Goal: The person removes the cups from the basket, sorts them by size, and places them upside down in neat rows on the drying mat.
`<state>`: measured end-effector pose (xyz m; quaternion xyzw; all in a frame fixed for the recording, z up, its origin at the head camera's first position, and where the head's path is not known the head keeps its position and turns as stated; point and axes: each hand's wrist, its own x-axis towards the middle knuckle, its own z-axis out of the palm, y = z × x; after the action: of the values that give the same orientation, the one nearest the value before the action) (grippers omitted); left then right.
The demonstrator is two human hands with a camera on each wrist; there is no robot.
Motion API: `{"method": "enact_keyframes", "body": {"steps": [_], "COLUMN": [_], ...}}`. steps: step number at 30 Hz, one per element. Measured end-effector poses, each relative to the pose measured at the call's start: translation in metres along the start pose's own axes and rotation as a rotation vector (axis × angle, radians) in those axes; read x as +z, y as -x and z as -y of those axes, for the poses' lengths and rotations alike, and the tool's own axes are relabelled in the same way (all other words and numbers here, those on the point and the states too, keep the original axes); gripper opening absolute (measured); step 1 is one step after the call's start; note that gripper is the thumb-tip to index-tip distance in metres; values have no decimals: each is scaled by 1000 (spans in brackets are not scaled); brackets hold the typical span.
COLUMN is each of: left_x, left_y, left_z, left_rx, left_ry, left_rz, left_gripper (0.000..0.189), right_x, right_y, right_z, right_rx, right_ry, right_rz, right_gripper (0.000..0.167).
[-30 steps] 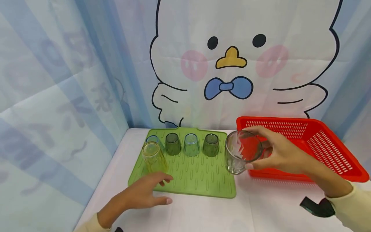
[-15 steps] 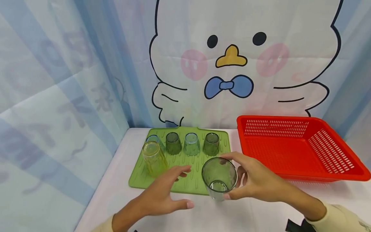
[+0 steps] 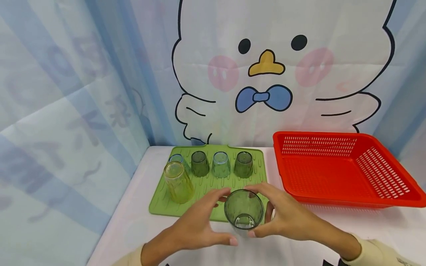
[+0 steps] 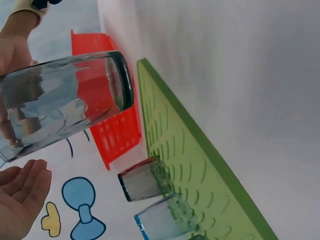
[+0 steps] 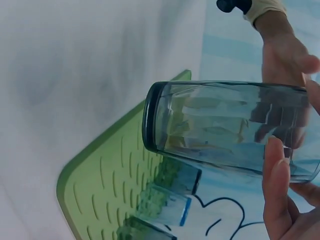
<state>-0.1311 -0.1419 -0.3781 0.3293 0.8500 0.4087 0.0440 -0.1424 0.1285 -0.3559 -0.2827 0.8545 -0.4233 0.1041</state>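
Observation:
My right hand (image 3: 283,216) grips a tall grey-green glass tumbler (image 3: 244,210) near its rim, between thumb and fingers. The tumbler stands mouth up in the air, over the front edge of a green drying mat (image 3: 213,199). Its thick base (image 4: 122,82) points toward the table in the left wrist view. Beside the glass on the left, my left hand (image 3: 199,221) is spread, with thumb and fingers apart and nothing held. In the left wrist view the left fingers (image 4: 32,187) lie just off the glass wall.
On the mat stand a tall yellow glass (image 3: 179,184) at the left and a back row of short glasses, including a blue one (image 3: 221,166) and a dark one (image 3: 243,165). A red plastic basket (image 3: 332,201) sits at the right. A printed curtain (image 3: 266,122) hangs behind.
My right hand has brought the tumbler left and nearer, from in front of the basket, tipping it upright. My left hand has moved right, up to beside the glass.

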Motion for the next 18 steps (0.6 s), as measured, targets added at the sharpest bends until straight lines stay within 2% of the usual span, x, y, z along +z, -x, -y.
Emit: {"method": "enact_keyframes", "body": {"steps": [7,12,18], "left_x": [7,10,10], "left_y": [-3,-4,-4], "left_z": [-2,-3,-6], "left_rx": [-28,-22,-40], "left_ry": [-51,-82,-102], "left_rz": [2,-31,-35], "left_gripper": [97,91,88], "right_x": [8,8,8], "right_y": [-1,-1,0], "right_z": [0,-1,-2], "right_rx": [0,-11,45], "right_ry": [2,7,-9], "right_rz": [27,39,64], "right_gripper": [82,83,91]}}
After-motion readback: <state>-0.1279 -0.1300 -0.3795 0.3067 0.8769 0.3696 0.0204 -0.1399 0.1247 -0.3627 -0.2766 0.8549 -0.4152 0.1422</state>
